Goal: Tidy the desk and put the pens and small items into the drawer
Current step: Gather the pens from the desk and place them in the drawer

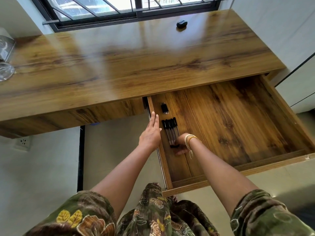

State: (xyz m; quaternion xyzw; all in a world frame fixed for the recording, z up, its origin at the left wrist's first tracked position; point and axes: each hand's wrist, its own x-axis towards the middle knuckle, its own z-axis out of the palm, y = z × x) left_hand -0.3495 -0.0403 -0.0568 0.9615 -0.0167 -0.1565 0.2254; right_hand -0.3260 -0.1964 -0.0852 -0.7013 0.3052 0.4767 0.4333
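Note:
The wooden drawer (238,120) is pulled far out from under the desk (119,62). Several clear pens with black caps (170,130) lie side by side near its left wall. A small black item with a silver end (164,108) lies just beyond them. My left hand (151,132) rests flat, fingers together, along the drawer's left wall beside the pens. My right hand (182,145), thread bands on the wrist, is curled at the near ends of the pens, fingers touching them. A small black oval object (181,24) sits on the desk near the window.
Clear glassware (6,70) and a clear container (5,45) stand at the desk's left end. A window with bars (129,7) runs behind the desk. White cabinet fronts (300,86) flank the drawer's right side. A wall socket (23,142) is below the desk.

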